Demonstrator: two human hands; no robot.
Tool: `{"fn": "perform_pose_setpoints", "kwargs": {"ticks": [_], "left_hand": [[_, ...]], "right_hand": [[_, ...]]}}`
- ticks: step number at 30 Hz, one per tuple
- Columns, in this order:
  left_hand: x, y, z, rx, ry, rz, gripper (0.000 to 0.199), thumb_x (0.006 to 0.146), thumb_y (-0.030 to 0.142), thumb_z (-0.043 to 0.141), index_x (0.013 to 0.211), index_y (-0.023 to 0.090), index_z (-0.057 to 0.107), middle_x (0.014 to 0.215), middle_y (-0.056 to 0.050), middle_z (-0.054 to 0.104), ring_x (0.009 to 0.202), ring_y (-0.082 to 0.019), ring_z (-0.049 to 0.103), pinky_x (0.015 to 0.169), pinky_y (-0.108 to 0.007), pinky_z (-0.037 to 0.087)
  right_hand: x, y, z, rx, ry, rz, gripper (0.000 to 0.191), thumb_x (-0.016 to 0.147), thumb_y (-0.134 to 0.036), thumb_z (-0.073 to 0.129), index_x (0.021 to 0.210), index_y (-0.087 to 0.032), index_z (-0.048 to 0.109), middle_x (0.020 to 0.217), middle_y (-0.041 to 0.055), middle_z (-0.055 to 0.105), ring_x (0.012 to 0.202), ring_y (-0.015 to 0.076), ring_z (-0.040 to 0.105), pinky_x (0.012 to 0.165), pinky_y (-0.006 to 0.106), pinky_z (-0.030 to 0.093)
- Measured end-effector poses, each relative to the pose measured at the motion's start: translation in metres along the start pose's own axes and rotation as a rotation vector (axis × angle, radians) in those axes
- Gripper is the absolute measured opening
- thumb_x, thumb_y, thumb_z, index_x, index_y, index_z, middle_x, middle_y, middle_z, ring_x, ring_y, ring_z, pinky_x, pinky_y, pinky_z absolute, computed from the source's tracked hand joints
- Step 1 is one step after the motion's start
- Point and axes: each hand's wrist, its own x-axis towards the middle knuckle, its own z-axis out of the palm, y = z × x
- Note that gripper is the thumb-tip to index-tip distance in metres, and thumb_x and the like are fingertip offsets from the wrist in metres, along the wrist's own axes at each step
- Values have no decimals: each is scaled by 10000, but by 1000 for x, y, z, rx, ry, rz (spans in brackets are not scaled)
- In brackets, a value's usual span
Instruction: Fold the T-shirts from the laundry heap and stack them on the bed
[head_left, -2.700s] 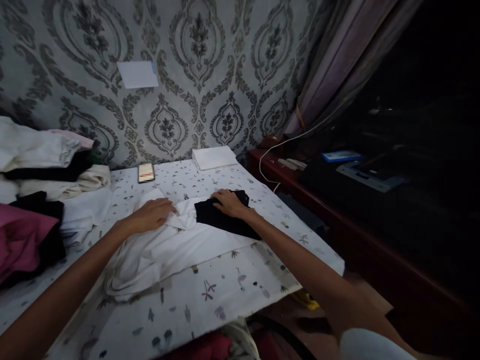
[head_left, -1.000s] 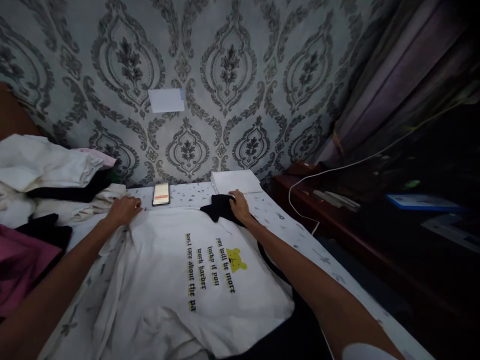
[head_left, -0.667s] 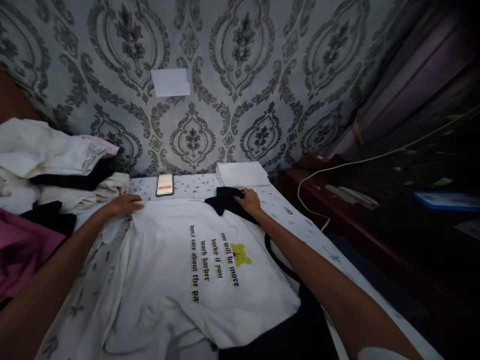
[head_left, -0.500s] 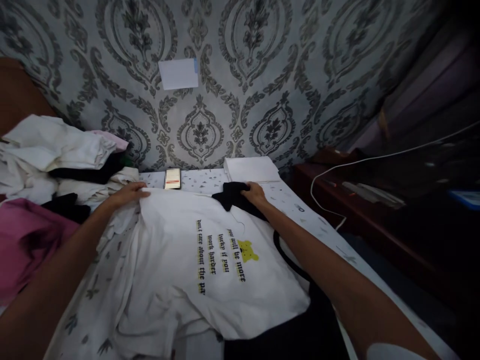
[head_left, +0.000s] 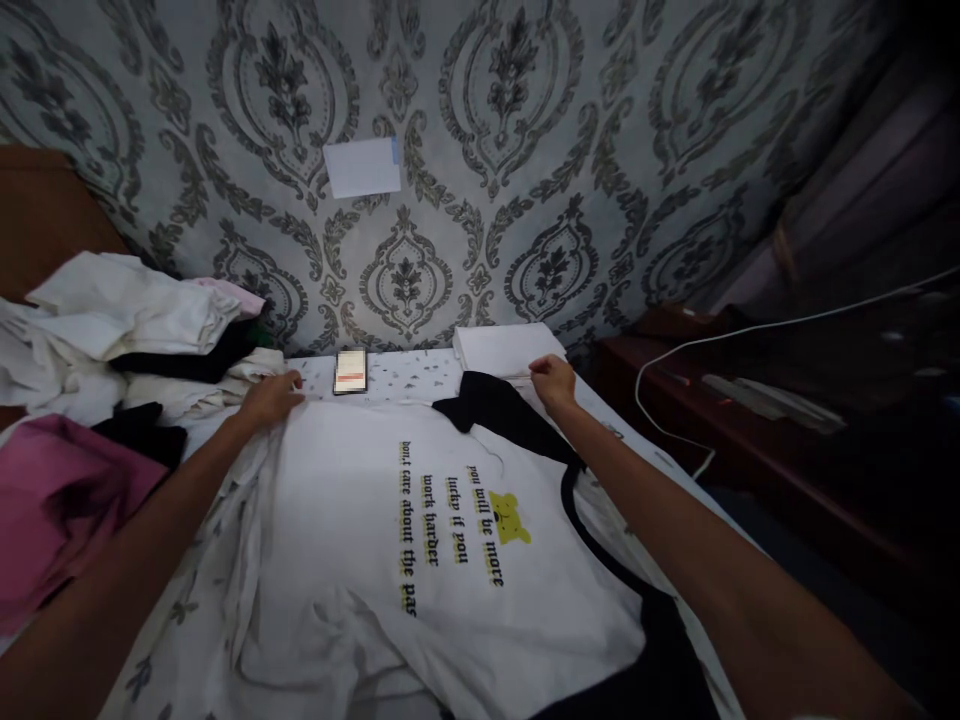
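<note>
A white long-sleeved shirt (head_left: pixel 345 500) with black sleeves and neckband lies spread on the bed, turned sideways. Dark lettering and a yellow bear print (head_left: pixel 510 518) mark its front. My left hand (head_left: pixel 271 402) rests at the far left corner of the shirt's hem, its thumb and fingers slightly apart. Over by the far black sleeve (head_left: pixel 501 400), my right hand (head_left: pixel 555 384) is closed with curled fingers, just beyond the cloth and in front of a folded white item (head_left: pixel 502 350). Nothing shows between those fingers.
Heaped white clothes (head_left: pixel 135 310) and a pink garment (head_left: pixel 67 510) lie on the left. A lit phone (head_left: pixel 350 371) sits at the bed's far edge, before the patterned wall (head_left: pixel 405 270). A white cable (head_left: pixel 787 320) crosses the dark red furniture (head_left: pixel 660 390) on the right.
My right hand has let go of the black sleeve and moved right, away from it. The sleeve now lies flatter. My left hand's fingers have loosened at the hem corner. The view has shifted slightly.
</note>
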Motion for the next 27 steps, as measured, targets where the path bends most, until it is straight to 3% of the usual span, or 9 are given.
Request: {"fn": "perform_pose_setpoints", "kwargs": {"ticks": [5, 7, 9, 12, 15, 18, 20, 23, 27], "left_hand": [[-28, 13, 8, 66, 5, 43, 263, 810, 226, 490, 1033, 187, 624, 1163, -145, 649, 1125, -316, 590, 896, -393, 461], [-49, 26, 1, 47, 44, 99, 280, 846, 234, 458, 1070, 180, 617, 1178, -149, 635, 1145, -314, 575, 944, -410, 448], [-79, 45, -10, -65, -7, 222, 251, 887, 276, 439, 1033, 186, 623, 1102, -119, 655, 1054, -279, 604, 916, -381, 462], [-138, 79, -31, -348, -383, 469, 250, 931, 363, 450, 910, 197, 636, 932, -51, 669, 864, -194, 620, 786, -276, 474], [-197, 106, -55, -477, -774, 617, 256, 884, 457, 594, 936, 218, 668, 942, -19, 665, 869, -170, 621, 784, -233, 463], [-241, 115, -71, -395, -929, 612, 402, 752, 500, 753, 1076, 274, 674, 1090, -27, 669, 1008, -224, 626, 869, -271, 476], [-263, 110, -70, -311, -896, 525, 521, 726, 462, 779, 1207, 320, 640, 1278, -47, 628, 1185, -278, 579, 968, -318, 465], [-285, 94, -51, -229, -735, 418, 660, 790, 400, 687, 1419, 369, 488, 1526, -57, 452, 1393, -313, 422, 1084, -383, 411], [-293, 83, -22, -182, -508, 367, 745, 813, 325, 585, 1521, 314, 357, 1552, -91, 427, 1387, -316, 441, 1093, -406, 411]], "right_hand": [[-29, 6, -28, -121, -81, 42, 199, 616, -179, 548, 788, -199, 645, 802, 43, 673, 825, 232, 634, 850, 398, 495], [-49, 3, -48, -177, -155, 8, 226, 671, -223, 578, 872, -196, 678, 884, 60, 689, 848, 228, 645, 843, 381, 504], [-78, 0, -73, -279, -256, -58, 297, 753, -311, 588, 1004, -189, 688, 998, 98, 686, 884, 240, 660, 829, 383, 516], [-140, -5, -116, -426, -342, -222, 420, 849, -443, 542, 1187, -216, 646, 1173, 134, 641, 1043, 289, 640, 879, 431, 514], [-205, -8, -160, -491, -394, -410, 436, 887, -530, 511, 1214, -274, 640, 1380, 128, 551, 1266, 347, 523, 997, 523, 451], [-256, -5, -195, -540, -411, -423, 450, 880, -586, 514, 1198, -300, 656, 1413, 130, 534, 1277, 371, 512, 1017, 576, 422], [-278, -5, -210, -555, -393, -346, 446, 864, -583, 533, 1187, -303, 661, 1394, 142, 549, 1257, 376, 528, 1003, 576, 430], [-298, -13, -220, -530, -398, -270, 361, 851, -513, 568, 1123, -307, 684, 1287, 130, 616, 1184, 349, 572, 989, 530, 448], [-306, -33, -219, -473, -444, -211, 299, 855, -377, 527, 1085, -281, 692, 1048, 103, 681, 971, 285, 639, 866, 432, 499]]}}
